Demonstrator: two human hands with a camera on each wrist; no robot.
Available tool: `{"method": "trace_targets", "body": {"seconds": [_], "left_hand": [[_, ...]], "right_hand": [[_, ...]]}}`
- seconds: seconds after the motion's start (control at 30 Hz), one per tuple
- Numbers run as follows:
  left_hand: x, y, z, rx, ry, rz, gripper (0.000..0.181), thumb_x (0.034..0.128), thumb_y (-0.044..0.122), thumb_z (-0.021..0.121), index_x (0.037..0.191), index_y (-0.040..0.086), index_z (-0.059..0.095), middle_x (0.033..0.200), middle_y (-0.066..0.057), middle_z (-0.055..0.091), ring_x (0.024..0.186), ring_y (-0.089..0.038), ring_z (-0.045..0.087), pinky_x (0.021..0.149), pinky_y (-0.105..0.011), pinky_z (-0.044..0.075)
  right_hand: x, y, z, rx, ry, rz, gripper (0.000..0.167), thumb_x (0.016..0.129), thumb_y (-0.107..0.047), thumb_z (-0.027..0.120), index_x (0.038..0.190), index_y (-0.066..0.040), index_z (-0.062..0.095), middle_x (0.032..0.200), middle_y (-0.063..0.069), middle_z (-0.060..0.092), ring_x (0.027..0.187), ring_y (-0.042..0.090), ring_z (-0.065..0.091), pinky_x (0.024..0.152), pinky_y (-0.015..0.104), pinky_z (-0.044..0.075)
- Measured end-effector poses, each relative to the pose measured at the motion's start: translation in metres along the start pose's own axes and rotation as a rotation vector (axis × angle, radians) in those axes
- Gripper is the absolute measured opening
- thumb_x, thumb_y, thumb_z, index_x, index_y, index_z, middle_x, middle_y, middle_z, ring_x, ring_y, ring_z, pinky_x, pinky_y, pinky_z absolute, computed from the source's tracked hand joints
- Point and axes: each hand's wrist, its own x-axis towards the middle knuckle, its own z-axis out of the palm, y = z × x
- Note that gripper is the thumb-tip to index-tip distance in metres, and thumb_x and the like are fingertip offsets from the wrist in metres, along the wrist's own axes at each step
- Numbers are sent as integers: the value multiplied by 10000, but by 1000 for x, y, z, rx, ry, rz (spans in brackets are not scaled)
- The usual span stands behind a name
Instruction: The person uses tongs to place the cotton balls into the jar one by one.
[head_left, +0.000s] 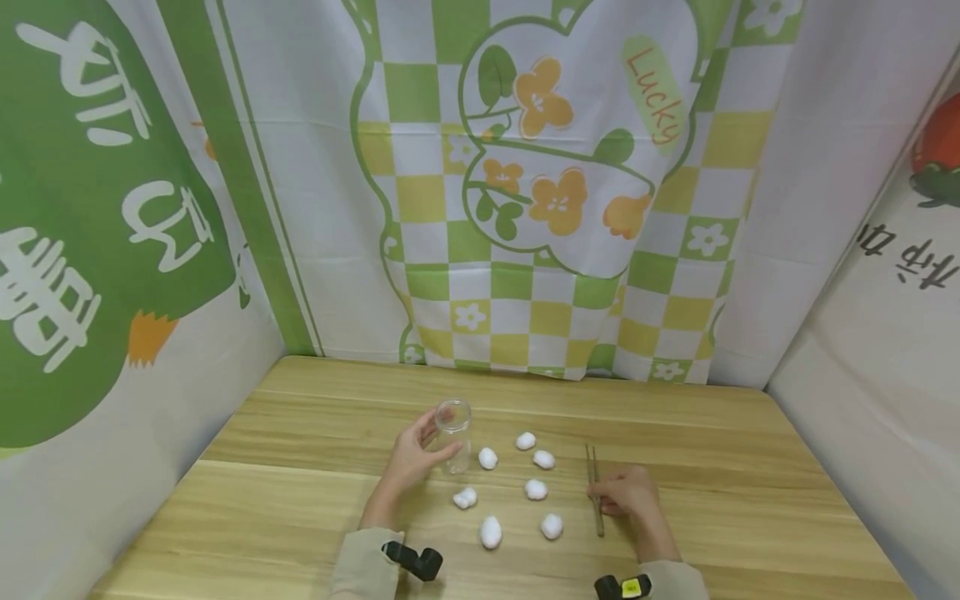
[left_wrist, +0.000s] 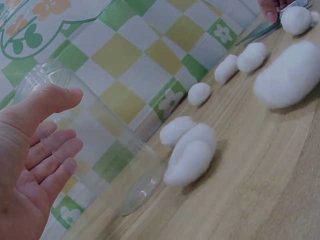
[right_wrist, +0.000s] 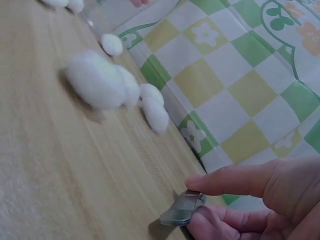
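A clear jar (head_left: 454,442) stands on the table, my left hand (head_left: 411,457) holding it around its side, thumb in front and fingers behind. The left wrist view shows the thumb of my left hand (left_wrist: 37,145) across the upper part of the transparent jar (left_wrist: 107,145). To the right, my right hand (head_left: 628,493) pinches metal tweezers (head_left: 598,512) between thumb and fingers, their tips pointing away over the table. In the right wrist view my right hand (right_wrist: 265,200) grips the tweezers (right_wrist: 182,209) near their rounded end. Several white cotton balls (head_left: 536,489) lie between the hands.
The wooden table (head_left: 315,417) ends at a patterned cloth (head_left: 420,200) hanging behind it. More printed cloth hangs along the left (head_left: 172,325) and right (head_left: 862,350) sides. The nearest cotton balls (head_left: 491,532) lie between the forearms.
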Motion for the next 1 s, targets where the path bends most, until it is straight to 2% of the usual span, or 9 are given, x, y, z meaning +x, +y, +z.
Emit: {"method": "trace_targets", "body": {"seconds": [0.17,0.37,0.47,0.63,0.77,0.9,1.0], "left_hand": [[-2,0,0,-15,1,-4,674,804,71,757,1406,35,457,1424,-178,530,1376,-339,460,1187,-431,351],[-1,-2,-1,-8,0,-8,680,816,87,750,1420,39,439,1433,-175,521,1381,-344,451,1190,-440,347],[0,-2,-1,-5,-1,-6,682,820,98,750,1422,39,436,1435,-175,519,1383,-346,449,1189,-441,349],[-1,-3,-1,-7,-3,-7,685,816,96,753,1422,39,437,1439,-169,518,1391,-335,441,1191,-429,346],[-2,0,0,-2,-9,-2,679,821,105,751,1421,39,439,1440,-173,516,1393,-342,436,1192,-439,346],[-2,1,1,2,-11,1,674,823,110,750,1418,39,443,1435,-175,521,1390,-344,440,1189,-441,348],[-2,-1,1,-6,-8,-6,677,819,100,752,1418,41,444,1436,-168,521,1392,-336,439,1192,-434,345]], "right_hand": [[1,1,-2,50,-19,-4,266,704,28,763,921,146,663,604,19,598,536,72,580,512,179,574],[1,1,-2,97,-43,-2,169,725,12,753,860,88,686,618,2,588,571,86,567,521,175,570],[2,0,-3,129,-70,-3,158,750,6,733,877,87,688,621,-14,590,575,82,560,522,168,561],[4,4,-5,197,-151,-20,176,795,12,678,935,118,676,615,-44,621,570,52,575,525,153,547],[5,6,-8,260,-254,-38,196,839,2,636,980,137,647,652,-37,671,607,54,633,555,159,567],[4,7,-10,290,-354,-54,278,880,-34,623,1069,167,597,721,-4,732,660,79,697,602,179,594],[4,8,-12,290,-393,-62,321,887,-60,636,1106,169,586,777,8,756,701,89,718,648,201,610]]}}
